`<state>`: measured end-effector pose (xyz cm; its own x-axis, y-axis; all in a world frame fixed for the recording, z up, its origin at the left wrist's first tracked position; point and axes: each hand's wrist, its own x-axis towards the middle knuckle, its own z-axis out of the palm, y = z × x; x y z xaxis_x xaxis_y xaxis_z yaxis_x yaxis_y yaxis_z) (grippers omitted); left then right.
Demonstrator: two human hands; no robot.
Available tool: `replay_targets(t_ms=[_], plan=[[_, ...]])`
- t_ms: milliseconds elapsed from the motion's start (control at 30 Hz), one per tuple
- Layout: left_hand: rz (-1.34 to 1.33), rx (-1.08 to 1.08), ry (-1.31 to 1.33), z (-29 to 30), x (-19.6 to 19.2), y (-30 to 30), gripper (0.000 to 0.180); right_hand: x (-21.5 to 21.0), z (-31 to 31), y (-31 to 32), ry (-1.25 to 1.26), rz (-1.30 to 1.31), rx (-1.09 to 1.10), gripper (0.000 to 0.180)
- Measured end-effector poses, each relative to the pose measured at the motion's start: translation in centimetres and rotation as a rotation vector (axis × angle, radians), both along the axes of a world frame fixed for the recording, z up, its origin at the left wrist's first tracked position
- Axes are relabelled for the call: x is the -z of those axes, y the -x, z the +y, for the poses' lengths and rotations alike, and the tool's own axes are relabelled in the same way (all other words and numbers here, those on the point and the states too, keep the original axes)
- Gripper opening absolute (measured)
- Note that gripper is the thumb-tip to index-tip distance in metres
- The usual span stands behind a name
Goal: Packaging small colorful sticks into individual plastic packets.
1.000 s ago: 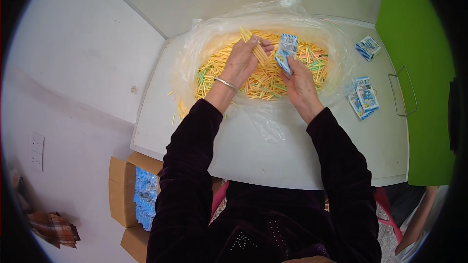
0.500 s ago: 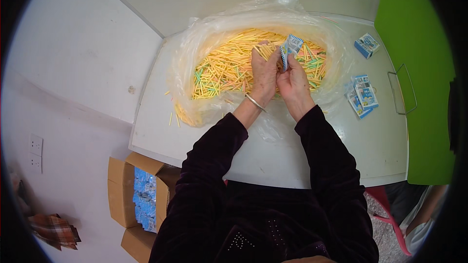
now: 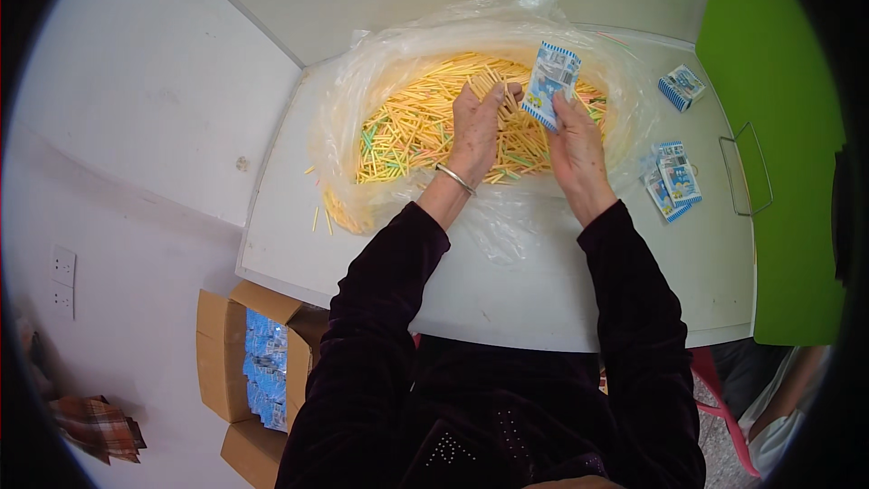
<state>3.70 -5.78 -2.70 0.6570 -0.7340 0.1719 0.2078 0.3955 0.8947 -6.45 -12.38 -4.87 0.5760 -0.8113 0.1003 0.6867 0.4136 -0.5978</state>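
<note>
- My left hand [image 3: 475, 127] is closed round a small bunch of sticks [image 3: 490, 88], their ends fanning out above the fingers, over the middle of the heap.
- My right hand [image 3: 572, 140] pinches a packet [image 3: 549, 83], blue and white, by its lower edge between thumb and fingers; the packet stands nearly upright, tilted a little to the right.
- Bunch and packet are just beside each other, the stick ends close to the packet's left edge; I cannot tell whether they touch.
- Both hands hang above the heap [image 3: 421, 122], a loose pile of thin sticks, mostly yellow, with some green and pink mixed in.
- The heap lies in a clear bag [image 3: 362, 81], open and spread wide, its film bunched up at the far side and trailing flat toward me under my wrists.
- A few sticks lie loose just outside the bag's left rim.
- The bag sits on a white table [image 3: 507, 290], at its far left part, against the wall corner.
- A bangle [image 3: 455, 178] circles my left wrist; both sleeves are dark.
- To the right of the bag, near my right hand, a small stack [image 3: 674, 181] of like packets lies flat on the table.
- Farther off, at the far right corner, a box [image 3: 681, 87] in blue and white lies alone.
- A wire handle [image 3: 748, 170] shows at the table's right edge, against a green panel [image 3: 778, 81].
- Down on the floor to my left, a carton [image 3: 249, 353] stands open, with blue packets packed inside.
</note>
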Motion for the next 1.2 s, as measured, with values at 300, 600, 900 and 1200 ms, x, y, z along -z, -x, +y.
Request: replay_targets(t_ms=[300, 600, 900, 1200], plan=[[-0.117, 0.108, -0.057, -0.1, 0.6, -2.6, 0.018, -1.6, 0.1, 7.4, 0.372, 0.560, -0.106, 0.015], [-0.135, 0.127, -0.001, -0.2, -1.2, -1.6, 0.022, -1.6, 0.6, 10.0, 0.384, 0.663, -0.292, 0.018], [-0.100, 0.236, 0.047, 0.8, -5.5, 2.3, 0.033, -0.2, -0.2, 10.3, 0.353, 0.643, -0.394, 0.018], [-0.223, 0.325, 0.021, 1.6, -5.3, 5.0, 0.034, -0.5, 0.0, 10.9, 0.326, 0.565, -0.453, 0.019]])
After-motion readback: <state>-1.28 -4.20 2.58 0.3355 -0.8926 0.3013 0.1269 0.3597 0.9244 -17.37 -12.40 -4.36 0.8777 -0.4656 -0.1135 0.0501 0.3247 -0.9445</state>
